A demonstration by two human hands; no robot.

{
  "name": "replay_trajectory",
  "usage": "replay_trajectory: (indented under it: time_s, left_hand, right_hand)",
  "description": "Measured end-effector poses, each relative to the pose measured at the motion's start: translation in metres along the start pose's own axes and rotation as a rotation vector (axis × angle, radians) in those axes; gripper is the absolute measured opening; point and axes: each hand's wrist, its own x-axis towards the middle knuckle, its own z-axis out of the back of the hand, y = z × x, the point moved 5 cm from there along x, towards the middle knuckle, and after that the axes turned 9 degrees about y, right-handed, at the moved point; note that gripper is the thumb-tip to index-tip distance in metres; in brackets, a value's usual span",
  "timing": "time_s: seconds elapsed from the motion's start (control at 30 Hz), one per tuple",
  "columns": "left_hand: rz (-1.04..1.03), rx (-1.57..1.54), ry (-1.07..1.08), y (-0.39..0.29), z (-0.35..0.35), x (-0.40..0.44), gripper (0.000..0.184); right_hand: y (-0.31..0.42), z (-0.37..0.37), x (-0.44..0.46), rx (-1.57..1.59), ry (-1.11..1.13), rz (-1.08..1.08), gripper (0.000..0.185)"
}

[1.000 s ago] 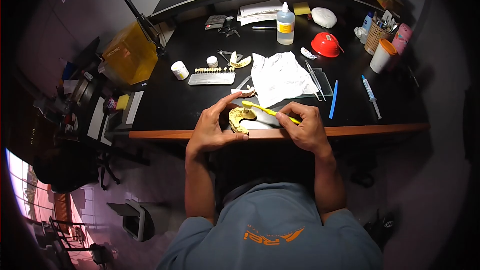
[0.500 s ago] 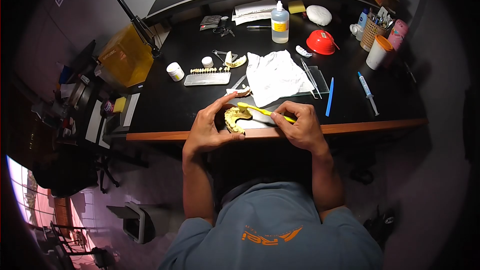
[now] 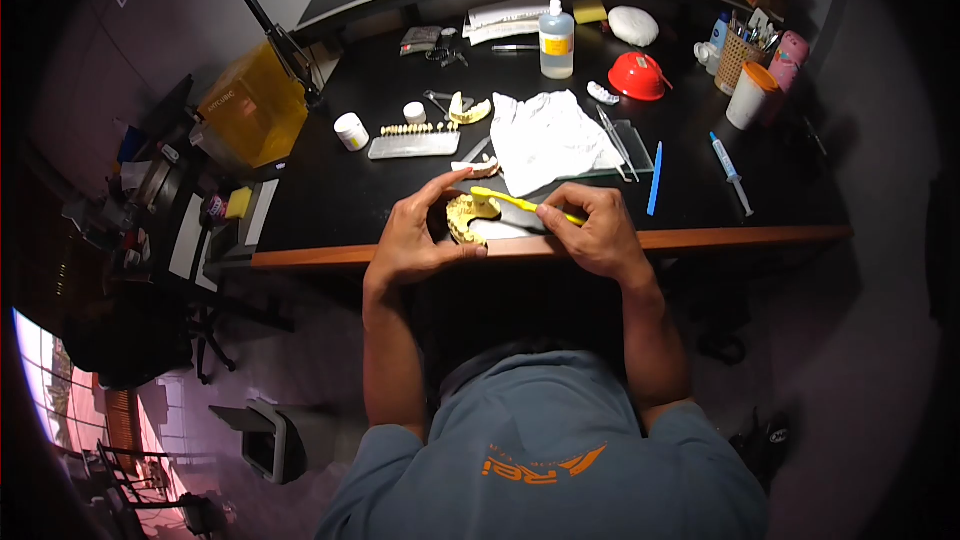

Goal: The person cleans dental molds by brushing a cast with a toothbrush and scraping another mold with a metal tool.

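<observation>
My left hand [image 3: 413,233] grips a yellowish dental cast [image 3: 462,222] at the desk's front edge, thumb at its near end and fingers around the far side. Pinched in my right hand [image 3: 597,230] is a yellow toothbrush [image 3: 520,202], its head touching the upper right of the cast's teeth. Just beyond my left fingertips lies another dental model [image 3: 476,168]. A crumpled white cloth [image 3: 550,140] is spread past the toothbrush. The bristles are too small to make out.
A shade guide [image 3: 414,145], a white jar [image 3: 351,131] and a third cast [image 3: 468,108] stand at left. Tweezers [image 3: 620,145], a blue stick [image 3: 655,180] and a syringe [image 3: 731,173] lie at right. Behind are a clear bottle [image 3: 557,40] and a red bowl [image 3: 636,77].
The whole scene has shifted slightly upward as the head view tilted. My hands keep the same hold, with the toothbrush head still at the cast's upper right.
</observation>
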Motion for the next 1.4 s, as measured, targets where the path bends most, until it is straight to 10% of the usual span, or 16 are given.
replay_trajectory:
  time_s: [1.4]
  left_hand:
    - [-0.089, 0.081, -0.038, 0.0046, -0.0016, 0.0001, 0.087]
  right_hand:
    - [0.0057, -0.0001, -0.0014, 0.043, 0.019, 0.064, 0.024]
